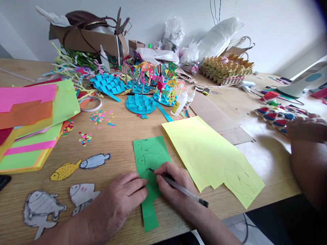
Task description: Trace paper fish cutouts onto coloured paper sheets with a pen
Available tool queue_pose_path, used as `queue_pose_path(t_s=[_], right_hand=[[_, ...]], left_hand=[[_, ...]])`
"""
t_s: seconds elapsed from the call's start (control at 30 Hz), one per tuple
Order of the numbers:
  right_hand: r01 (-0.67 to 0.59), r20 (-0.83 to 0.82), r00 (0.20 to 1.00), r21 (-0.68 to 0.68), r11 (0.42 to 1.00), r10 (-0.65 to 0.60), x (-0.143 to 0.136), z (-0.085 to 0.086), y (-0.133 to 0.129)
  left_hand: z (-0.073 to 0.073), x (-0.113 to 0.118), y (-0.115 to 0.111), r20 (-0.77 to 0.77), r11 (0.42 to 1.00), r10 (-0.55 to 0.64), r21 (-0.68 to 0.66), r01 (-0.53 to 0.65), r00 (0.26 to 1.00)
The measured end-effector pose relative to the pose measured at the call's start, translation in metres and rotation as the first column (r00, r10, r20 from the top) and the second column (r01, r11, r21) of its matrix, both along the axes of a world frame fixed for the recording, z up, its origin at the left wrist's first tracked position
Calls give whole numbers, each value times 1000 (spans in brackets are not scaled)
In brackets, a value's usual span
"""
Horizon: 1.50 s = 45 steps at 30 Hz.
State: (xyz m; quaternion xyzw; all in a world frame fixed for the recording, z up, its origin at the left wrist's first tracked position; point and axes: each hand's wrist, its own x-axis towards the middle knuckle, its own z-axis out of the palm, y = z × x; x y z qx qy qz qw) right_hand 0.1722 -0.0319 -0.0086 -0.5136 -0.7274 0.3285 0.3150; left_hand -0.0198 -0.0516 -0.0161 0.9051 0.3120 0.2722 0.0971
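Note:
My right hand (pixel 176 180) grips a clear pen (pixel 187 193) with a dark end, its tip touching a green paper strip (pixel 150 217). Two fish outlines are drawn on the strip, and part of another lies by the pen tip. Lying on the strip's left edge, my left hand (pixel 124 194) has its fingers stretched out and holds the paper down. Left of it are paper fish cut-outs: a yellow fish (pixel 65 170), a pale bottle-shaped fish (pixel 94 161) and a grey striped fish (pixel 42 204). Yellow paper (pixel 201 146) with pencilled fish outlines lies to the right.
Coloured paper sheets (pixel 28 126) are stacked at left, near a tape roll (pixel 90 104) and confetti (pixel 100 117). Blue woven discs (pixel 140 104) and glue bottles (pixel 179 103) stand behind. At right, another person's hand (pixel 306 129) is beside painted egg-carton pieces (pixel 272 117).

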Motion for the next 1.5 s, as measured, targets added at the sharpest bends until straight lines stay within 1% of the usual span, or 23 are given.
queue_pose_path(t_s=[0.17, 0.4, 0.73, 1.27, 1.5], right_hand=[[-19, -1, 1000, 7, 1000, 19, 1, -1, -1], [8, 11, 1000, -8, 1000, -8, 2, 0, -1], [-4, 17, 1000, -11, 1000, 4, 1, 1, 0], [-1, 18, 1000, -9, 1000, 1, 1, -1, 0], [3, 23, 1000, -5, 1000, -3, 2, -2, -1]], left_hand=[[1, 1, 0, 2, 1000, 1, 8, -1, 1000], [-2, 0, 0, -5, 1000, -9, -5, 9, 1000], [0, 0, 0, -9, 1000, 5, -5, -5, 1000], [-2, -2, -1, -23, 999, -11, -38, 10, 1000], [-1, -1, 0, -11, 1000, -5, -15, 5, 1000]])
